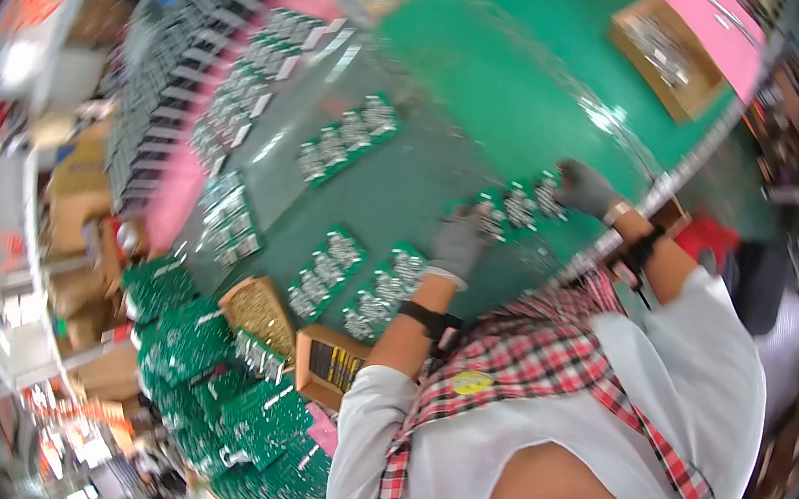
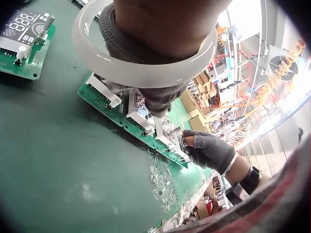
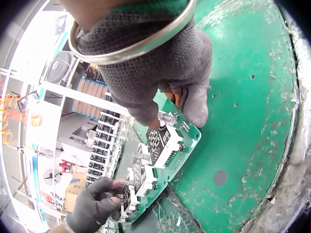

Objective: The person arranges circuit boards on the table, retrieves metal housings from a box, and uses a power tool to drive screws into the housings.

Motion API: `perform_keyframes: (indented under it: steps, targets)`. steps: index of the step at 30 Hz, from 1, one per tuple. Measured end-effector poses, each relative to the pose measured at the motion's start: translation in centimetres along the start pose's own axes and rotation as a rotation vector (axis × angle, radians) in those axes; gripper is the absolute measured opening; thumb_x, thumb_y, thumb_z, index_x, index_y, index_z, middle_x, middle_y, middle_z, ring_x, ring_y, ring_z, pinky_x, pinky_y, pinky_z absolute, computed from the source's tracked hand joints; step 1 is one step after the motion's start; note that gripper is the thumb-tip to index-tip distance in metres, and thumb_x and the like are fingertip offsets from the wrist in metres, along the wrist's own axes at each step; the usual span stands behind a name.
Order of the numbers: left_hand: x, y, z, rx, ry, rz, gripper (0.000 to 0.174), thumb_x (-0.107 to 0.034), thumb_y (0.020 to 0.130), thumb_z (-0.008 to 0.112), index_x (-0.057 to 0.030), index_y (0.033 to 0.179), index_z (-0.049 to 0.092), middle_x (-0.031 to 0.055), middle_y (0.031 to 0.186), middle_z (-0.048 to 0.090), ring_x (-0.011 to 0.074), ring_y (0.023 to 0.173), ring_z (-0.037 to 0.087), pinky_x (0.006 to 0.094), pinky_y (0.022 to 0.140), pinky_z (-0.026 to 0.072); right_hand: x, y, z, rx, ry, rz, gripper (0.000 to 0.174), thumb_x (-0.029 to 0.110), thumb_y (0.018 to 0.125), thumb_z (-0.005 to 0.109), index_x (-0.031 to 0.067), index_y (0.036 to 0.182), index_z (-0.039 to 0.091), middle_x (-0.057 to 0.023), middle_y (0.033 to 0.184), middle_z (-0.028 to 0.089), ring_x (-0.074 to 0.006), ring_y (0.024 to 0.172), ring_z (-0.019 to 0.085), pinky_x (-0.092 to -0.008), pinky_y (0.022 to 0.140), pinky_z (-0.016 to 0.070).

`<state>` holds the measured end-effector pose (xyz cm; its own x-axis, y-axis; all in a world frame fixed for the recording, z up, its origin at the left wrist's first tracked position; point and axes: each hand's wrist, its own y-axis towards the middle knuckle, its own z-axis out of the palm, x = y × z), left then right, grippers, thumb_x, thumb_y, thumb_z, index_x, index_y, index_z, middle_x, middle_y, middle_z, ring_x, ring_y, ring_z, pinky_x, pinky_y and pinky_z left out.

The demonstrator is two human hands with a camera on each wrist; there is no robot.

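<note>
Green board (image 3: 163,148): knob (image 3: 167,118) shows in right-wrist view only.

Left hand (image 1: 461,243) and right hand (image 1: 584,188) hold one green circuit board (image 1: 518,208) between them.

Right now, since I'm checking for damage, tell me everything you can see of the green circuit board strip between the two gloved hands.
The green circuit board strip is a long narrow panel carrying a row of black display modules in white frames and a metal knob near one end. It lies low over the green tabletop, near its edge. The right hand pinches one end; the left hand holds the other. Both wear grey gloves.
</note>
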<state>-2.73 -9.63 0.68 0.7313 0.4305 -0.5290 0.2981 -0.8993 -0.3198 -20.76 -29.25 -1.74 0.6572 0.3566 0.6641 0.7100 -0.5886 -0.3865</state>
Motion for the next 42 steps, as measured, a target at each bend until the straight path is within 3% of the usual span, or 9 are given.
perform_keyframes:
  steps: [5,10,17,18,19,23,30,37,42]
  targets:
    - [-0.7,1.4,0.7,-0.005,0.183,-0.167,0.014,-0.013,0.073,0.052,-0.0086,0.082,0.062,0.0116,0.084,0.062,0.0271,0.068,0.061,0.0355,0.06,0.0478,-3.4,1.9,2.1,0.107,0.572,-0.138,0.041,-0.002,0.067,0.059,-0.0005,0.107,0.048,-0.0034,0.078,0.05,-0.0089,0.066,0.049,-0.0249,0.053,0.042]
    - [-1.1,1.5,1.4,-0.244,0.268,-0.211,0.02,-0.012,0.074,0.052,-0.0091,0.091,0.061,0.0114,0.084,0.062,0.0274,0.077,0.061,0.0384,0.064,0.0491,-3.7,2.9,1.2,0.201,0.415,-0.08,0.036,0.009,0.07,0.06,0.0028,0.103,0.047,0.0012,0.066,0.047,-0.0079,0.058,0.047,-0.022,0.051,0.0405]
    - [1.3,0.7,1.2,-0.239,-0.072,0.001,0.022,-0.017,0.079,0.048,-0.0067,0.094,0.06,0.0153,0.086,0.062,0.0286,0.081,0.06,0.0399,0.074,0.0463,-3.9,2.3,1.2,0.163,0.61,-0.072,0.036,0.004,0.073,0.061,0.002,0.107,0.048,0.0012,0.073,0.048,-0.0084,0.061,0.048,-0.0226,0.052,0.0417]
    - [3.1,1.0,3.2,-0.625,0.017,0.281,0.019,-0.017,0.081,0.048,-0.0064,0.092,0.059,0.0158,0.086,0.061,0.0283,0.076,0.06,0.0403,0.068,0.0474,-2.7,1.8,0.9,0.148,0.553,-0.055,0.037,0.004,0.073,0.063,0.001,0.106,0.048,0.0,0.074,0.048,-0.0096,0.063,0.049,-0.0231,0.052,0.043]
    - [-0.3,-0.9,-2.7,-0.244,-0.529,-0.241,0.017,-0.018,0.082,0.049,-0.0054,0.089,0.058,0.0156,0.086,0.06,0.0276,0.068,0.06,0.0372,0.058,0.0477,-2.7,1.8,0.6,0.185,0.539,-0.056,0.033,0.003,0.073,0.063,-0.002,0.102,0.048,-0.0023,0.072,0.052,-0.0105,0.062,0.052,-0.0251,0.052,0.0448]
    - [2.8,0.0,-0.8,-0.379,-1.301,-0.407,0.013,-0.015,0.081,0.053,-0.0047,0.089,0.051,0.0034,0.064,0.052,0.0117,0.049,0.05,0.0262,0.043,0.0425,0.4,0.3,0.0,0.032,0.37,0.082,0.056,0.017,0.069,0.067,-0.0067,0.114,0.043,-0.0139,0.09,0.057,-0.0155,0.071,0.058,-0.0271,0.058,0.0485]
    - [1.0,1.5,-3.1,-0.308,-1.026,-0.379,0.016,-0.008,0.076,0.053,-0.0028,0.092,0.051,0.0048,0.067,0.053,0.0134,0.049,0.05,0.0252,0.045,0.0412,3.9,-1.0,-1.5,0.042,0.162,0.207,0.059,0.028,0.069,0.062,-0.0015,0.117,0.046,-0.0136,0.087,0.061,-0.0207,0.068,0.061,-0.0307,0.066,0.0484]
    - [-3.6,4.1,-2.2,-0.24,0.182,-0.077,0.036,-0.017,0.072,0.063,-0.0019,0.101,0.047,0.0178,0.084,0.059,0.0316,0.082,0.059,0.0413,0.071,0.0468,4.3,-1.0,-0.8,0.054,0.116,0.194,0.059,0.028,0.067,0.062,0.0025,0.118,0.046,-0.011,0.089,0.059,-0.0218,0.077,0.059,-0.0312,0.07,0.0467]
    - [-6.3,5.2,-2.8,0.281,0.347,-0.188,0.055,-0.024,0.07,0.068,-0.0025,0.114,0.043,0.0158,0.098,0.059,0.0306,0.093,0.057,0.0397,0.077,0.047,4.0,-1.1,-0.6,0.046,0.119,0.183,0.06,0.029,0.067,0.062,0.0024,0.118,0.046,-0.0118,0.092,0.058,-0.024,0.083,0.058,-0.032,0.073,0.0456]
